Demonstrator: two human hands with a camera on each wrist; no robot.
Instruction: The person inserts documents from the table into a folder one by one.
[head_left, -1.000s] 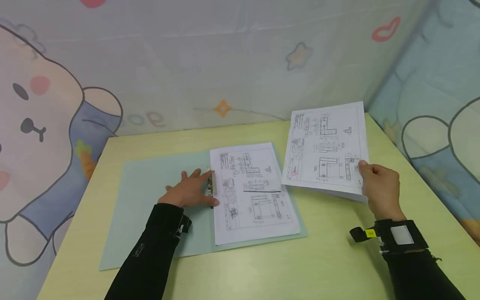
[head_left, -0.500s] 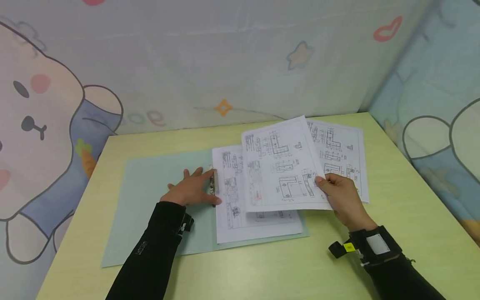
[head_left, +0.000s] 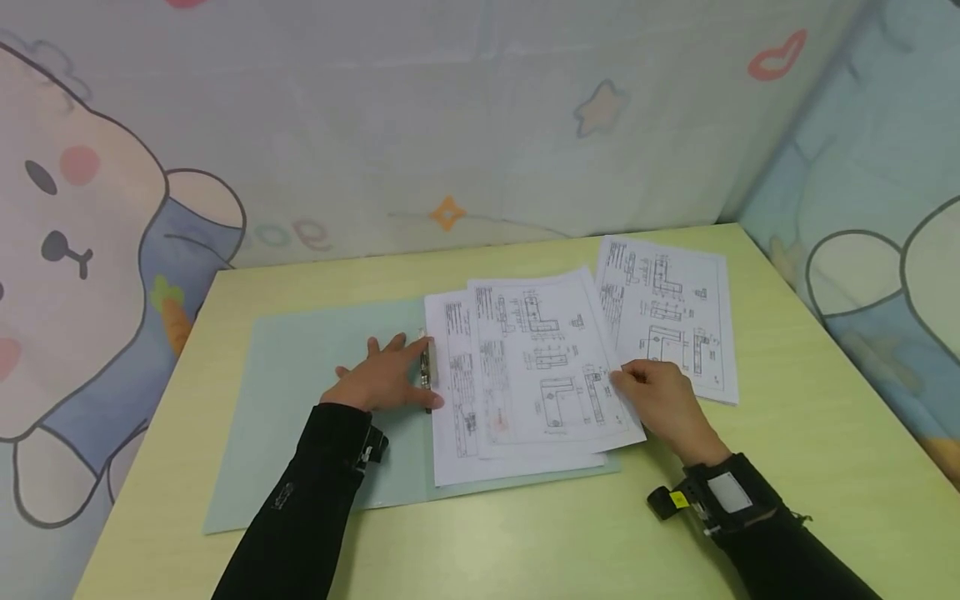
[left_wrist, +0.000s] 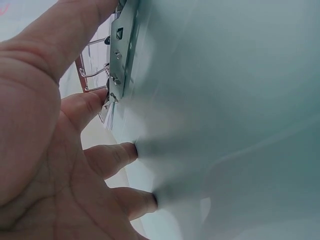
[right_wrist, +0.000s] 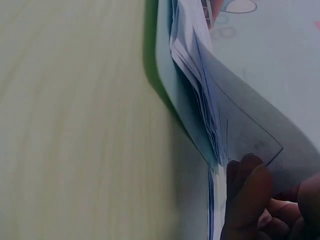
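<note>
No wording can be read for certain. The sheets [head_left: 551, 367] in the open folder [head_left: 315, 392] and the separate stack [head_left: 667, 312] on the bench [head_left: 525, 533] carry printed technical drawings with small lettering too fine to make out. On the backdrop cloth [head_left: 300, 237] faint pink characters look like "900" or "goo"; which it is cannot be told.

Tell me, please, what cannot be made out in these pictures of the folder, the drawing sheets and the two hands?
- Print on the held sheet: head view, too small to read.
- Sheets beneath it in the folder: covered; their number is unclear.
- Right hand grip: right wrist view blurred, fingers cut off by the edge.
- Clip: left wrist view, partly behind the left hand, top cut off.
</note>
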